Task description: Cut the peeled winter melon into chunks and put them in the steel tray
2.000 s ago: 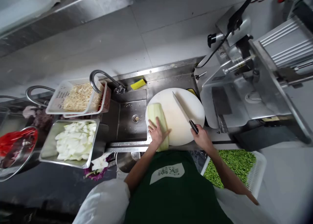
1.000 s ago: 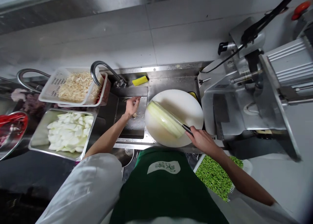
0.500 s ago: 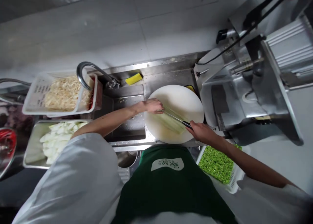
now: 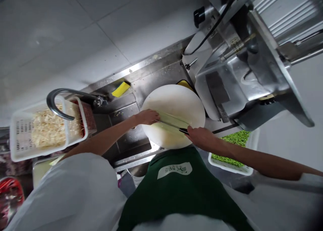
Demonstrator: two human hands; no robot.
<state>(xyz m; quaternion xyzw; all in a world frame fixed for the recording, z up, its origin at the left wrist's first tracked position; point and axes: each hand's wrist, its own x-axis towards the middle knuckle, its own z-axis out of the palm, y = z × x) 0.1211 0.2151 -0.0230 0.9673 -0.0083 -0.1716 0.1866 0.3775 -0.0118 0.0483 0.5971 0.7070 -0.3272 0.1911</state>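
A long pale green vegetable (image 4: pixel 174 119) lies across the round white cutting board (image 4: pixel 176 96). My left hand (image 4: pixel 148 117) is closed on its left end, holding it down. My right hand (image 4: pixel 200 138) is wrapped around the black handle of a knife (image 4: pixel 171 126). The blade lies lengthwise along the vegetable, running toward my left hand. I wear a green apron and white sleeves.
A steel sink (image 4: pixel 128 136) with a curved tap (image 4: pixel 63 94) sits left of the board, a yellow sponge (image 4: pixel 121 89) behind it. A white basket of pale shreds (image 4: pixel 45 128) is far left. A steel slicing machine (image 4: pixel 242 66) stands right, above a basket of green pieces (image 4: pixel 233 146).
My left hand came back from the sink and settled on the vegetable's left end. The knife now lies along the vegetable. My view has tilted and swung left.
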